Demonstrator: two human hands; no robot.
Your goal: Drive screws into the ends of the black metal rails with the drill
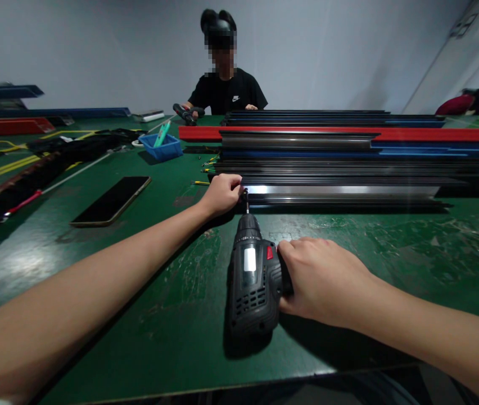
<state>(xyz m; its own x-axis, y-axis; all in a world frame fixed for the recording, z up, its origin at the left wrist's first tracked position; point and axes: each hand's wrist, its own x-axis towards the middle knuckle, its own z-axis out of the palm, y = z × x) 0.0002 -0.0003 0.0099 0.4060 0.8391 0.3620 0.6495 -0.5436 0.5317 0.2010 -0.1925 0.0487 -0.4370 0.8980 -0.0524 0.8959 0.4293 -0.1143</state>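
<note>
My right hand (321,281) is wrapped round the handle of a black cordless drill (253,275), whose bit points away from me at the end of a long metal rail (340,191). My left hand (221,194) is closed at that rail's left end, fingers pinched right beside the drill bit; what they pinch is too small to make out. The rail lies at the front of a stack of long dark, blue and red profiles (349,146) across the green table (147,281).
A phone (112,200) lies face up to the left. Farther back stand a blue tray (161,147) and dark bundled strips (41,169). A person in a black shirt (227,93) sits across the table holding a tool. Small screws (206,169) lie near the stack.
</note>
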